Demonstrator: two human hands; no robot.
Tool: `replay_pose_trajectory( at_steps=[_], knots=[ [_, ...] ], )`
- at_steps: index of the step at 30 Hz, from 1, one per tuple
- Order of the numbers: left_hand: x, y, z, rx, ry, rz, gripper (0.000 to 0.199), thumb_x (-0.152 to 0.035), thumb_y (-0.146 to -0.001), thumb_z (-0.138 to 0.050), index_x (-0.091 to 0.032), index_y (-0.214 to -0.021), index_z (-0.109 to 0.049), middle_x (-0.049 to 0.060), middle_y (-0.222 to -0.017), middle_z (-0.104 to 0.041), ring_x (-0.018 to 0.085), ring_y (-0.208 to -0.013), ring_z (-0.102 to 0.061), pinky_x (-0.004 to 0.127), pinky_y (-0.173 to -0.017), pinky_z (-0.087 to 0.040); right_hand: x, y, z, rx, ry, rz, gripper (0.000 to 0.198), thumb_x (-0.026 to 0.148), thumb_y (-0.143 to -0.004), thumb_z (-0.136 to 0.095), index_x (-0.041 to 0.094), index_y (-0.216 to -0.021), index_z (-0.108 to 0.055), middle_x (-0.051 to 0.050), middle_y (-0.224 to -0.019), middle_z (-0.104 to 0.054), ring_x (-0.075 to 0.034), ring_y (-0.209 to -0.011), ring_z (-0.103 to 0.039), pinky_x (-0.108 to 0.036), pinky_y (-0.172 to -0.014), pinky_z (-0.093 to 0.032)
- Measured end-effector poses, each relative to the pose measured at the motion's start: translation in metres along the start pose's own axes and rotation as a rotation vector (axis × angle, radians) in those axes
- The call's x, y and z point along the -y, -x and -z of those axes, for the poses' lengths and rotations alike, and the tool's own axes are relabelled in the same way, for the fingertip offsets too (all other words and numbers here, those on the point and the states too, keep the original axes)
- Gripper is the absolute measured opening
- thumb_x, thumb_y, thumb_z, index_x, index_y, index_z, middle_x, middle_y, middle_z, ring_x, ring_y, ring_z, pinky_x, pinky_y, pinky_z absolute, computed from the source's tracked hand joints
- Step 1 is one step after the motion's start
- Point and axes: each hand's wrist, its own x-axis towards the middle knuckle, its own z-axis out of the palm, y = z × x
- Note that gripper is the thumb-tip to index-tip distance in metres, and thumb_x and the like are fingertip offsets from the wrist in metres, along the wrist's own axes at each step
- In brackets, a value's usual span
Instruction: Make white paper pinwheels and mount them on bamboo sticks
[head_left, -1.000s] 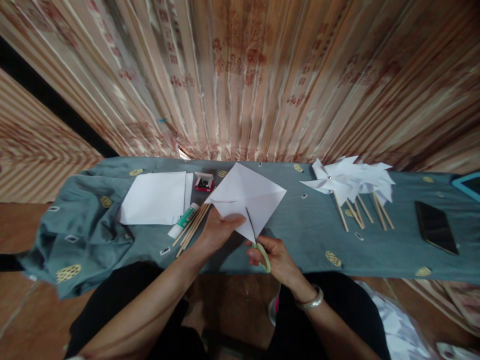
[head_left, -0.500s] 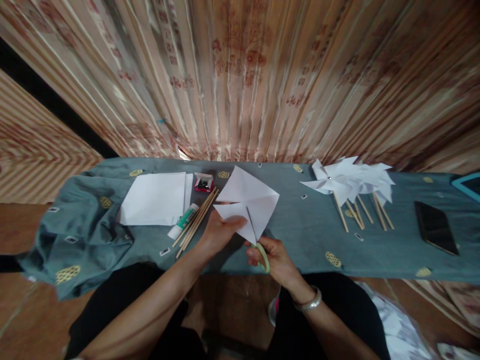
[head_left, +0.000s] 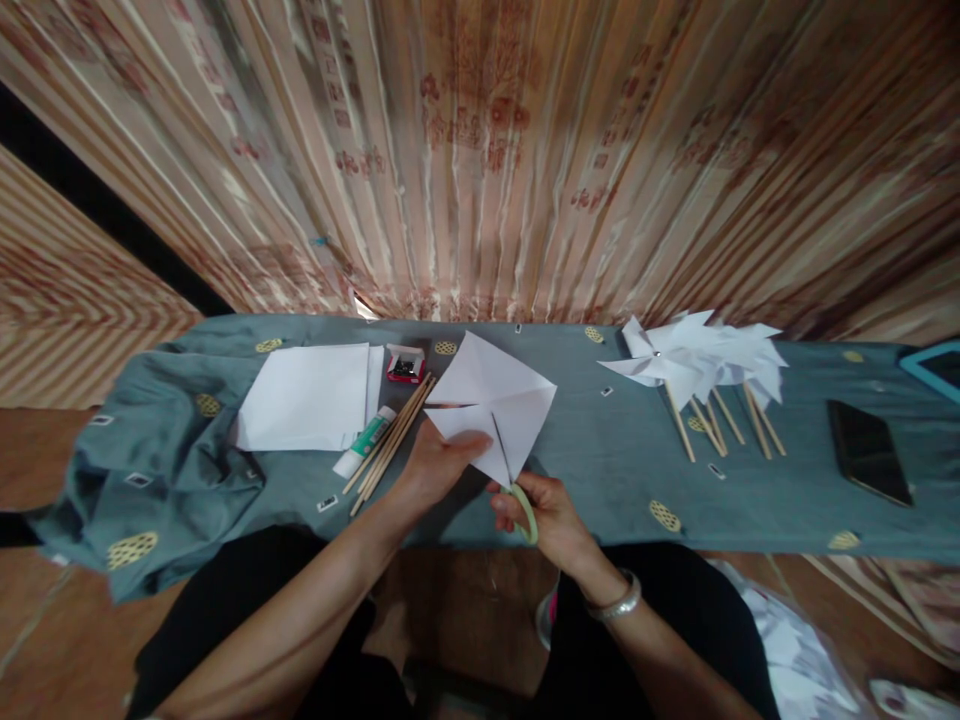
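Observation:
My left hand [head_left: 448, 452] pinches a square sheet of white paper [head_left: 501, 382], thumb on top and fingers hidden beneath. The sheet is turned corner-up, with a slit running in from its left corner and another from the corner nearest me. My right hand [head_left: 538, 508] is closed around the pale green handle of a pair of scissors [head_left: 528, 515]. Their blades lie in the near slit, pointing away from me; how far apart the blades stand is hard to see.
Left of the sheet lie wooden sticks [head_left: 391, 446], a glue stick [head_left: 366, 442], a small red box of dark pins [head_left: 406, 365] and a paper stack [head_left: 307, 398]. To the right are several paper pinwheels [head_left: 697, 355] and a black phone [head_left: 868, 452] on the cloth-covered table [head_left: 592, 480].
Almost nothing differs. Both hands, the paper and the scissors keep their places, and the whole view has shifted very slightly.

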Motion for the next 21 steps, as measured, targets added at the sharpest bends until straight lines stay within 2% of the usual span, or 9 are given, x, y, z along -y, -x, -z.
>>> replay_pose_trajectory(
  at_steps=[4, 8, 11, 14, 16, 18, 21],
  knots=[
    [-0.001, 0.001, 0.000, 0.019, 0.037, -0.005, 0.025, -0.024, -0.056, -0.075, -0.016, -0.075, -0.061, 0.000, -0.064, -0.064, 0.015, -0.057, -0.058, 0.026, -0.054, -0.047, 0.000, 0.000, 0.000, 0.020, 0.023, -0.022, 0.045, 0.057, -0.061, -0.078, 0.016, -0.075, -0.065, 0.003, -0.052, -0.059, -0.009, -0.046, -0.049, -0.022, -0.045, -0.037],
    [-0.002, -0.002, 0.002, -0.031, 0.097, -0.005, 0.028, -0.020, -0.053, -0.077, -0.017, -0.076, -0.061, -0.001, -0.066, -0.065, 0.015, -0.058, -0.059, 0.026, -0.056, -0.048, 0.003, 0.003, 0.005, 0.122, 0.091, -0.010, 0.051, 0.061, -0.068, -0.072, 0.014, -0.087, -0.065, 0.001, -0.059, -0.062, -0.011, -0.053, -0.054, -0.023, -0.051, -0.041],
    [-0.006, -0.007, 0.008, -0.072, 0.162, 0.007, 0.032, -0.020, -0.054, -0.078, -0.017, -0.081, -0.063, 0.000, -0.073, -0.068, 0.016, -0.063, -0.063, 0.028, -0.062, -0.050, 0.010, 0.008, 0.024, 0.234, 0.147, -0.069, 0.051, 0.060, -0.068, -0.073, 0.014, -0.090, -0.065, 0.001, -0.064, -0.063, -0.010, -0.055, -0.054, -0.022, -0.052, -0.041],
    [-0.011, -0.012, 0.016, -0.081, 0.175, 0.030, 0.034, -0.020, -0.052, -0.081, -0.015, -0.082, -0.065, 0.002, -0.076, -0.070, 0.018, -0.068, -0.065, 0.029, -0.068, -0.051, 0.020, 0.014, 0.058, 0.288, 0.210, -0.121, 0.045, 0.053, -0.066, -0.078, 0.015, -0.086, -0.065, 0.001, -0.065, -0.064, -0.009, -0.056, -0.054, -0.021, -0.054, -0.040],
    [-0.013, -0.013, 0.020, -0.074, 0.183, 0.037, 0.040, -0.020, -0.049, -0.082, -0.015, -0.086, -0.066, 0.003, -0.079, -0.071, 0.019, -0.071, -0.065, 0.031, -0.071, -0.052, 0.025, 0.017, 0.081, 0.197, 0.247, -0.115, 0.044, 0.052, -0.066, -0.078, 0.016, -0.088, -0.067, 0.000, -0.066, -0.066, -0.011, -0.057, -0.056, -0.023, -0.056, -0.042],
    [-0.013, -0.012, 0.022, -0.042, 0.164, 0.033, 0.042, -0.019, -0.049, -0.082, -0.015, -0.088, -0.067, 0.004, -0.081, -0.072, 0.020, -0.073, -0.065, 0.031, -0.071, -0.052, 0.028, 0.016, 0.098, -0.004, 0.230, -0.040, 0.046, 0.055, -0.065, -0.078, 0.016, -0.089, -0.068, -0.001, -0.065, -0.067, -0.011, -0.056, -0.054, -0.024, -0.054, -0.041],
    [-0.008, -0.006, 0.019, 0.066, 0.055, 0.043, 0.035, -0.017, -0.053, -0.078, -0.016, -0.087, -0.068, 0.005, -0.082, -0.072, 0.020, -0.074, -0.065, 0.030, -0.069, -0.052, 0.030, 0.011, 0.107, -0.272, 0.089, 0.105, 0.051, 0.059, -0.065, -0.076, 0.017, -0.092, -0.068, -0.004, -0.072, -0.070, -0.012, -0.058, -0.054, -0.025, -0.056, -0.041]
  ],
)
